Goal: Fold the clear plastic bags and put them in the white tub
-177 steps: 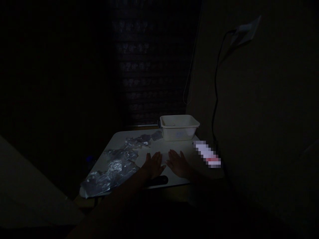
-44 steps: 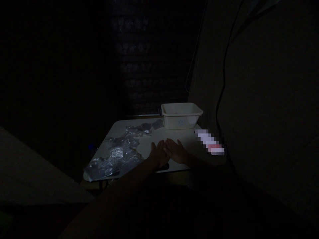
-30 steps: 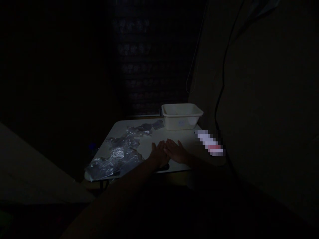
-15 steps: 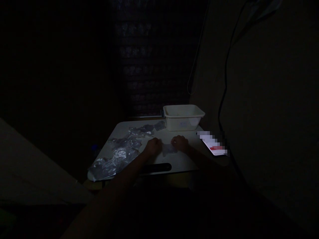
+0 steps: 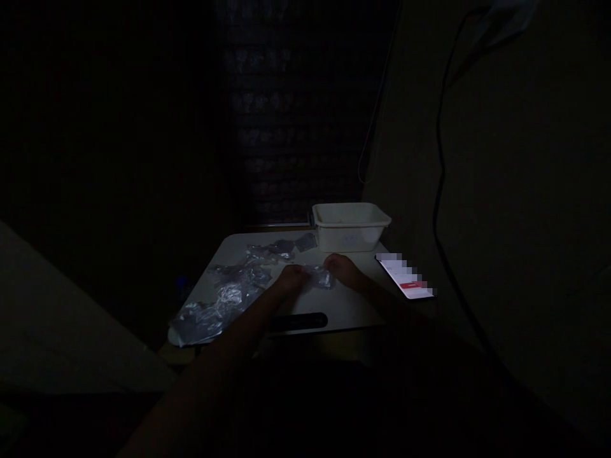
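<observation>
Between my two hands, over the white tabletop [image 5: 351, 305], is a small clear plastic bag [image 5: 319, 277]. My left hand [image 5: 289, 280] is closed on its left edge, and my right hand [image 5: 342, 270] pinches its right upper side. The bag looks crinkled and catches some light; what is inside, if anything, is too dark to make out. Along the left of the tabletop lies a spread of several similar clear plastic bags [image 5: 231, 294], some overlapping. The scene is very dim.
A white plastic tub [image 5: 351, 236] stands at the back right of the table. At the right edge lies a lit phone [image 5: 405, 277]. A dark cable [image 5: 436, 191] runs down the right wall. A dark slot [image 5: 300, 321] is near the front edge.
The plastic bag has been lifted and now shines between my hands. My left hand has shifted slightly closer to it. The cable at the right appears displaced to the right.
</observation>
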A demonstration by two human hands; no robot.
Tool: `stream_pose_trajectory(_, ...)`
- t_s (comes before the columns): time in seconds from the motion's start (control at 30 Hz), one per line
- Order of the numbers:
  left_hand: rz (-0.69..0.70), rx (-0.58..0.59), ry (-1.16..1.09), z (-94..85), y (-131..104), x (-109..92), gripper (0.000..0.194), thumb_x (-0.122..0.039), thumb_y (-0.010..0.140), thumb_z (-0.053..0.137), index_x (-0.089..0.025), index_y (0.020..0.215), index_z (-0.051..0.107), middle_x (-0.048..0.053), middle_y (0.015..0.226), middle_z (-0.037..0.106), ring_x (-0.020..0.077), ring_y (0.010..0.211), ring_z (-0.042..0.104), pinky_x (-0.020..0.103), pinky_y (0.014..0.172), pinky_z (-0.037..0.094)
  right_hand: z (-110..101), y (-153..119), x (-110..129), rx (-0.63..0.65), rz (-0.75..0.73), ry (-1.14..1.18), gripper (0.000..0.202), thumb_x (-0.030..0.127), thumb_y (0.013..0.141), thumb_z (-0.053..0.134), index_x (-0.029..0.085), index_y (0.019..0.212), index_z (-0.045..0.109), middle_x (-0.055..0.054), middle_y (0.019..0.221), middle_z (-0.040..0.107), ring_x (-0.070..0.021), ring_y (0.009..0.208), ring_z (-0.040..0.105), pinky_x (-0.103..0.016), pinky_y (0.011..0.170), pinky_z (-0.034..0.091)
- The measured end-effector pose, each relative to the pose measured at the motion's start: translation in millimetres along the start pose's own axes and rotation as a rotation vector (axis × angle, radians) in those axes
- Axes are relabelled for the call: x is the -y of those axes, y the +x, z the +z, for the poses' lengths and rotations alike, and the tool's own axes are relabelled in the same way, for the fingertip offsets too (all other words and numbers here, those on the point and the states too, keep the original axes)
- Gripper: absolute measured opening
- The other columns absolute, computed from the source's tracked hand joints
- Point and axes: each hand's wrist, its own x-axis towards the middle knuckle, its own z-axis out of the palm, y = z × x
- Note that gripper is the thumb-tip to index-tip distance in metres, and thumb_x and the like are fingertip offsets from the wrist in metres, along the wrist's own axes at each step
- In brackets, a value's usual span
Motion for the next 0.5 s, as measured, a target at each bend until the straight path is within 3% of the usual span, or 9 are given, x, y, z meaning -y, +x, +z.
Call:
stream_pose_trajectory(0.1, 0.036, -0.032, -0.042, -0.8, -4.4, -4.9, 0.01, -0.011, 0.054, 0.052, -0.013, 0.046, 0.047, -0.006, 0.037, 0.04, 0.004, 0.034, 0.035, 0.017, 0.038, 0.028, -0.9, -1.7, 4.6, -0.03, 0.154, 0.33, 0.006, 0.021, 0.058, 0.055, 0.016, 0.062, 0.053, 0.001, 0.06, 0.055, -0.0101, 0.057, 0.05, -0.024, 0.056, 0.039)
stream_pose_trajectory(0.23, 0.12, -0.037, -0.03, -1.4, -4.7, -6.4, 0.014, -0.015, 0.056, 0.053, -0.013, 0.045, 0.045, -0.006, 0.038, 0.039, 0.0037, 0.036, 0.034, 0.017, 0.039, 0.028, -3.3, -8.1, 10.2, 0.047, 0.315, 0.444, 0.014, 0.025, 0.051, 0.059, 0.016, 0.048, 0.049, 0.004, 0.044, 0.047, -0.0077, 0.043, 0.043, -0.022, 0.046, 0.034)
stream_pose_trajectory(0.37, 0.233, -0.044, 0.131, -3.5, 5.6, -16.9, 0.013, -0.022, 0.065, 0.047, -0.013, 0.057, 0.051, -0.002, 0.049, 0.049, 0.0073, 0.044, 0.044, 0.02, 0.046, 0.036, -19.7, -6.8, 13.9, -0.033, 0.229, 0.366, 0.018, 0.025, 0.049, 0.058, 0.016, 0.04, 0.046, 0.006, 0.037, 0.041, -0.0056, 0.04, 0.037, -0.02, 0.042, 0.028)
stream_pose_trajectory(0.43, 0.373, -0.1, 0.352, -4.1, 15.0, -30.7, 0.014, -0.02, 0.068, 0.045, -0.013, 0.073, 0.056, 0.004, 0.07, 0.058, 0.0109, 0.059, 0.052, 0.023, 0.058, 0.041, -35.4, -2.5, 14.6, -0.103, 0.153, 0.313, 0.017, 0.027, 0.05, 0.057, 0.015, 0.042, 0.048, 0.006, 0.039, 0.041, -0.0054, 0.042, 0.036, -0.02, 0.042, 0.028)
stream_pose_trajectory(0.5, 0.557, -0.124, 0.627, -2.2, 26.4, -47.4, 0.027, -0.016, 0.068, 0.044, -0.013, 0.093, 0.053, 0.008, 0.097, 0.056, 0.0137, 0.076, 0.053, 0.026, 0.072, 0.04, -53.7, 3.0, 14.4, -0.22, 0.112, 0.306, 0.018, 0.031, 0.051, 0.057, 0.015, 0.047, 0.05, 0.006, 0.042, 0.043, -0.0056, 0.043, 0.037, -0.02, 0.043, 0.028)
